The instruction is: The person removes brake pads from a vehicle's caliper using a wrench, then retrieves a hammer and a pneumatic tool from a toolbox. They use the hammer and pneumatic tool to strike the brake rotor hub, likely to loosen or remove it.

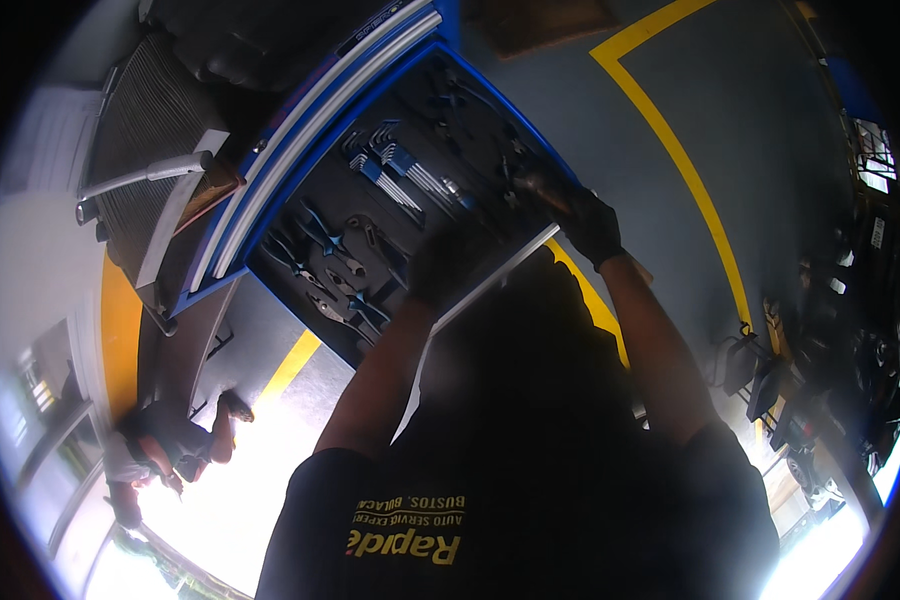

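A grey workshop floor with yellow lines lies under one open blue tool drawer. It holds one fan of hex keys and several pliers. Two gloved hands reach in: the left hand over the tools, grip unclear; the right hand closed on a dark tool at the drawer's far corner.

Yellow floor lines crossed the grey floor; another person crouched at lower left beside a ribbed radiator.
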The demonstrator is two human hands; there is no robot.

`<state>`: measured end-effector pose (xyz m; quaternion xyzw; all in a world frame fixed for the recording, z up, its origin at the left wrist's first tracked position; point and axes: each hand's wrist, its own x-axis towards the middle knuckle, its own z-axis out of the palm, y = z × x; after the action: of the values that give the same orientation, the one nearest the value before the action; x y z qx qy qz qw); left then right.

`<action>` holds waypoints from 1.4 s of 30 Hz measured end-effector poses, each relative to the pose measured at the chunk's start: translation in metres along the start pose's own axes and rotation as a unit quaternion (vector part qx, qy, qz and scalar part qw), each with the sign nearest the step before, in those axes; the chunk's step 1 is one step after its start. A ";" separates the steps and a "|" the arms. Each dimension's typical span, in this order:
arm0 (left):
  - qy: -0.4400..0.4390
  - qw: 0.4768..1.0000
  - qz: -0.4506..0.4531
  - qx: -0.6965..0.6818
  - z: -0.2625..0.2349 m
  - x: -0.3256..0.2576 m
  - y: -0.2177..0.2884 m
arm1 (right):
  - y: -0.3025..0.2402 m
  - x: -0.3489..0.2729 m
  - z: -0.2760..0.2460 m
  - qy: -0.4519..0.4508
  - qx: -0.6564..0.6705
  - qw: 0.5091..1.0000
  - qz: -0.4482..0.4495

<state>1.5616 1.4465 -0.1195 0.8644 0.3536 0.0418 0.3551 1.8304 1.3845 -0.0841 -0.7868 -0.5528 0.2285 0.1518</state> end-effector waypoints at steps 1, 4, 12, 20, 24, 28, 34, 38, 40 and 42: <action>0.018 0.999 0.021 0.021 -0.001 -0.002 0.002 | -0.002 0.000 0.000 0.002 0.007 1.000 0.010; 0.065 0.994 0.064 0.060 -0.004 -0.008 0.008 | -0.006 0.000 -0.005 -0.009 0.037 0.998 0.040; 0.043 0.999 -0.020 0.010 0.006 -0.004 -0.010 | 0.005 0.000 0.002 -0.020 0.026 0.998 0.060; -0.039 0.992 -0.109 0.050 -0.014 0.008 0.005 | 0.013 0.003 0.011 -0.020 0.001 0.998 0.053; -0.014 0.996 0.020 0.083 -0.012 0.005 0.004 | 0.005 -0.001 0.005 0.001 0.015 0.998 0.064; 0.044 0.962 -0.088 -0.256 -0.003 -0.031 0.042 | 0.004 0.001 0.000 -0.002 0.036 0.997 0.064; 0.153 0.985 -0.007 -0.083 -0.035 -0.019 0.067 | -0.009 0.007 -0.028 -0.021 0.092 0.995 0.035; 0.163 0.978 -0.088 -0.100 -0.047 0.003 0.039 | -0.031 -0.001 -0.033 0.072 0.083 0.994 -0.012; 0.156 0.971 -0.173 -0.053 -0.038 0.019 0.038 | -0.016 -0.009 -0.025 0.157 0.018 0.987 -0.030; 0.104 0.954 -0.281 -0.012 -0.043 0.040 0.055 | 0.028 -0.022 -0.020 0.141 -0.028 0.989 0.017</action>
<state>1.6097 1.4703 -0.0591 0.7169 0.6163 0.0345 0.3241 1.8575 1.3540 -0.0765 -0.8243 -0.5186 0.1024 0.2025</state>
